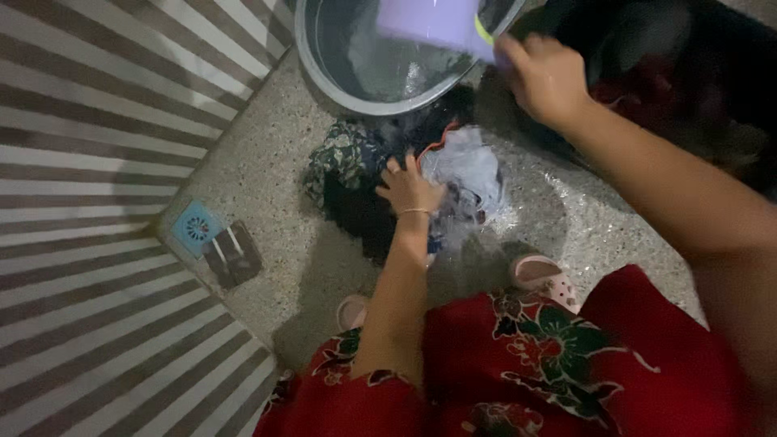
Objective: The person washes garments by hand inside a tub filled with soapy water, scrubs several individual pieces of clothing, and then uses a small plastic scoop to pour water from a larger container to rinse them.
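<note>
Head camera, steeply down, close.

No packages, labels, signs or screens anywhere in frame; just a washing area on speckled floor beside striped tiles.

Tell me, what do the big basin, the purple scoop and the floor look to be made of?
The basin looks like dull grey metal, perhaps plastic: smooth wall, soft sheen. The purple scoop, gripped by the right hand, seems matte plastic with an even pastel colour. The floor looks like speckled terrazzo or polished stone, glistening where wet. The left hand presses wet cloth.
</note>
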